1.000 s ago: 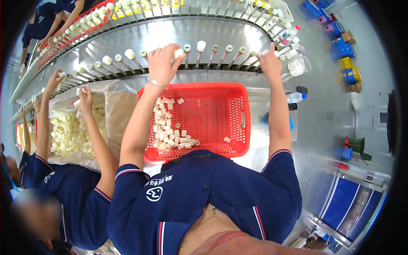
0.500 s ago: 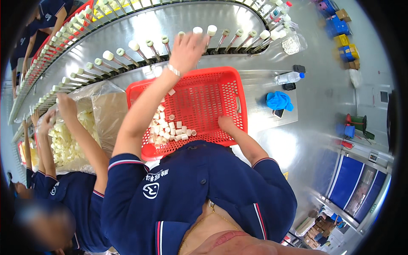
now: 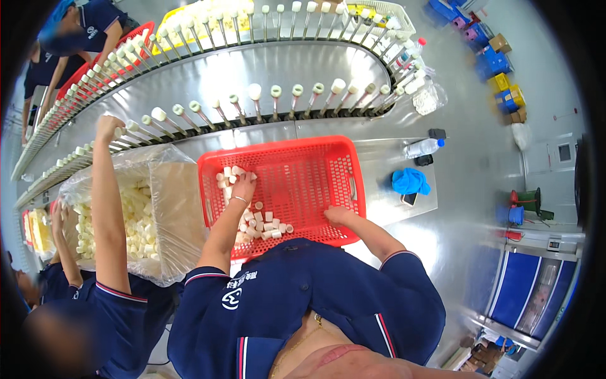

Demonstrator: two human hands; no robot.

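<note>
Our left hand (image 3: 243, 188) has come back down from the row of upright pegs (image 3: 255, 95) into the red basket (image 3: 344, 165), where it now lies over the white caps (image 3: 265, 222) heaped in the basket's left half; half a second ago it was stretched up at the pegs. Its fingers curl down onto the pile, seemingly gathering caps, though we cannot tell whether any are pinched. Our right hand (image 3: 338, 215) sits low at the basket's near edge, as it did half a second ago, fingers bent against the mesh; whether it holds a cap we cannot tell. We judge this to be a reload. Beyond the basket, many pegs already wear caps. Left of the basket, a co-worker's arm (image 3: 108, 189) reaches over a bagged carton (image 3: 170, 208) of the same caps.
</note>
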